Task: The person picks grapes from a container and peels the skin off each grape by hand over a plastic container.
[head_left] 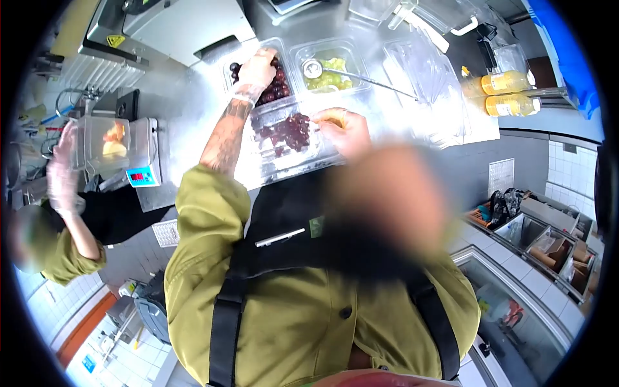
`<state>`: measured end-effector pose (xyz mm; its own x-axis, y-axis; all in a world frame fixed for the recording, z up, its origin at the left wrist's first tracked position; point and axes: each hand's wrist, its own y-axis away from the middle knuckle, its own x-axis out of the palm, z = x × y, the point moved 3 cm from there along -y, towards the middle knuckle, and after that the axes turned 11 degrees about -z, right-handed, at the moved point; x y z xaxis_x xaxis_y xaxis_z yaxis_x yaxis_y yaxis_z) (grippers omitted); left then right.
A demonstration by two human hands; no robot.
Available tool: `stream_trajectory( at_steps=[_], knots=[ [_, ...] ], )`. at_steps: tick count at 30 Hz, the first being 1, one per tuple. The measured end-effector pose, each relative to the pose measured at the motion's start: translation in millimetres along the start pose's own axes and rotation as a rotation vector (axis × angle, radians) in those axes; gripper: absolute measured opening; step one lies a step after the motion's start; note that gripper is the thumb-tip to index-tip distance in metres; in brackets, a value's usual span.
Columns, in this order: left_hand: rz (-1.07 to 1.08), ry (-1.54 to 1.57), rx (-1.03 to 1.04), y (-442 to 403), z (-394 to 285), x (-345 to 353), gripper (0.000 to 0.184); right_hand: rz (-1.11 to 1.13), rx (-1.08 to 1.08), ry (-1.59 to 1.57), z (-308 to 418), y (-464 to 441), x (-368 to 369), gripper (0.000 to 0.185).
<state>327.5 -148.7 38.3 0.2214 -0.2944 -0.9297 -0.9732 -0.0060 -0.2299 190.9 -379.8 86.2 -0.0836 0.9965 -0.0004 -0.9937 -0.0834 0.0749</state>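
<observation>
My left hand [256, 71], in a thin clear glove, reaches into a clear tub of whole dark grapes [276, 90]. Its fingers curl down among the fruit, and what they grip is hidden. Just in front stands a clear plastic container [284, 169] with a heap of glossy dark red grape pieces [291, 132]. At that container's right side is my right hand [345, 129], thumb and fingers pinched together by the pieces; anything between them is too small to name. Beside the dark grapes, a tub holds green grapes [329, 79] and a long-handled metal utensil [380, 85].
Clear lids or containers [422, 77] are stacked to the right, near bottles of yellow liquid [509, 104]. At left, a co-worker's gloved hand [63, 171] is by a clear container of cut fruit [115, 145] at a digital scale [147, 173]. A metal machine [187, 29] stands behind.
</observation>
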Motion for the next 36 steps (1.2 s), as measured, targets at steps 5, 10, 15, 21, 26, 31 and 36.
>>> stream_trajectory(
  at_steps=[5, 10, 15, 21, 26, 31, 36],
  knots=[
    [-0.182, 0.496, 0.001, 51.8, -27.8, -79.1, 0.031, -0.082, 0.151, -0.228, 13.9, -13.2, 16.5, 0.03],
    [-0.142, 0.441, -0.098, 125.1, -62.6, -103.2, 0.037, 0.046, 0.145, -0.125, -3.4, -20.6, 48.2, 0.035],
    [-0.139, 0.104, -0.12, 150.4, -68.8, -107.4, 0.032, 0.123, 0.116, 0.145, -13.2, -15.8, 68.9, 0.023],
    [-0.078, -0.064, -0.189, 158.6, -71.2, -106.6, 0.023, 0.251, 0.122, 0.337, 3.2, -10.5, 80.0, 0.024],
    [-0.072, -0.087, -0.184, 161.2, -75.6, -107.8, 0.021, 0.222, 0.158, 0.34, 12.8, -8.4, 82.6, 0.021],
    [-0.134, 0.055, -0.176, 161.0, -75.9, -110.4, 0.025, 0.152, 0.111, 0.248, 6.0, -14.7, 79.5, 0.016],
    [-0.092, 1.014, -0.599, 165.9, -64.9, -116.2, 0.028, 0.164, 0.5, -0.518, -22.8, -23.7, 62.6, 0.012]
  ],
)
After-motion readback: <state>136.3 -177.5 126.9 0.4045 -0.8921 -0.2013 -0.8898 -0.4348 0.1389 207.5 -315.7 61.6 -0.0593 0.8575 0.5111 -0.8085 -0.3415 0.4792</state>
